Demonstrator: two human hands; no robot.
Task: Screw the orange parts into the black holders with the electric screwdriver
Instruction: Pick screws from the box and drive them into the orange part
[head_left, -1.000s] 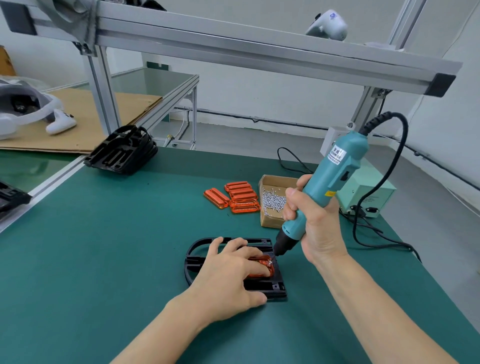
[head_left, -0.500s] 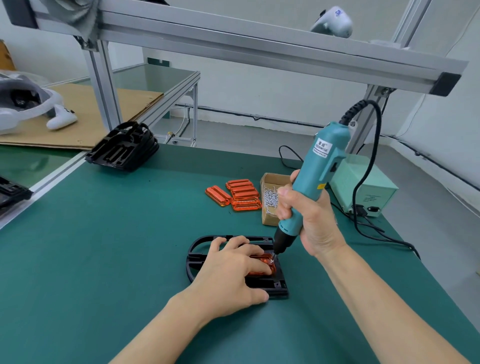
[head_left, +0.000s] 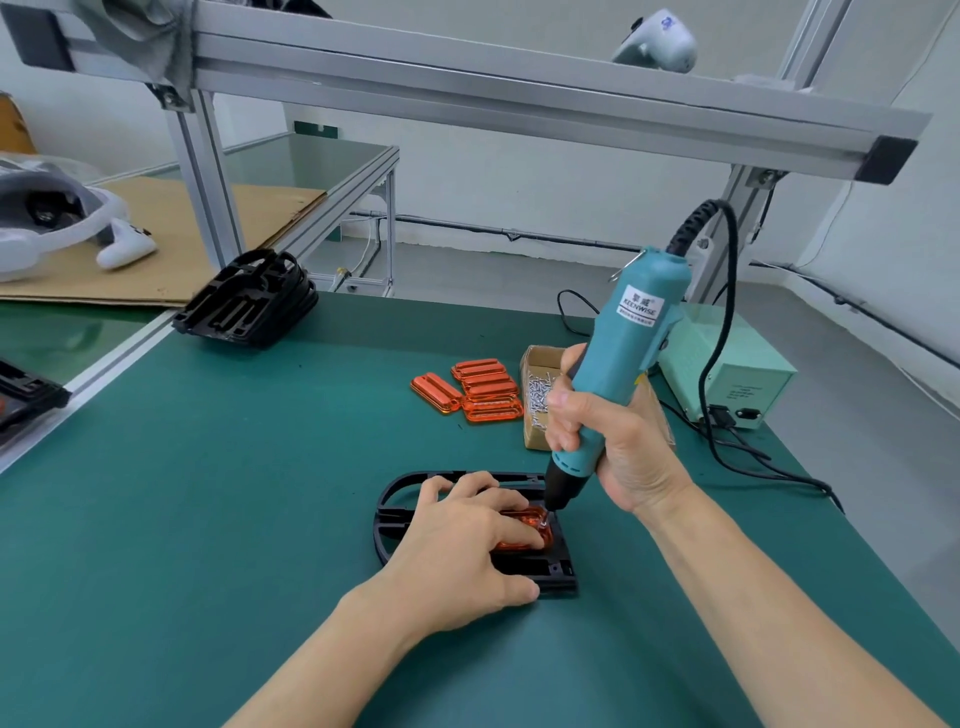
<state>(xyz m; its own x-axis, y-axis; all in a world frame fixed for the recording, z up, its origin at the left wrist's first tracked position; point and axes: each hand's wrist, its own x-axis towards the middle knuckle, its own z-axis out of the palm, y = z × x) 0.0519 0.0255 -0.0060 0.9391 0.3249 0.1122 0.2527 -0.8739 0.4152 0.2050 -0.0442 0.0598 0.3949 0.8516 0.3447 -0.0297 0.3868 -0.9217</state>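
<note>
A black holder (head_left: 558, 569) lies flat on the green mat in front of me. An orange part (head_left: 527, 525) sits in it, mostly under my fingers. My left hand (head_left: 462, 545) lies over the holder, its straight fingers pressing on the orange part. My right hand (head_left: 608, 441) grips the teal electric screwdriver (head_left: 618, 358), held nearly upright and leaning right. Its black tip (head_left: 550, 512) touches the right end of the orange part. Several loose orange parts (head_left: 478, 392) lie farther back.
An open cardboard box of screws (head_left: 537, 395) stands behind the right hand. A pale green power unit (head_left: 727, 374) with black cables sits at the right. A stack of black holders (head_left: 249, 301) is at the back left. An aluminium frame beam (head_left: 467, 88) crosses overhead.
The screwdriver has swung from a strong rightward lean to nearly upright, and its tip has come down onto the right end of the orange part. The left hand has stayed on the holder.
</note>
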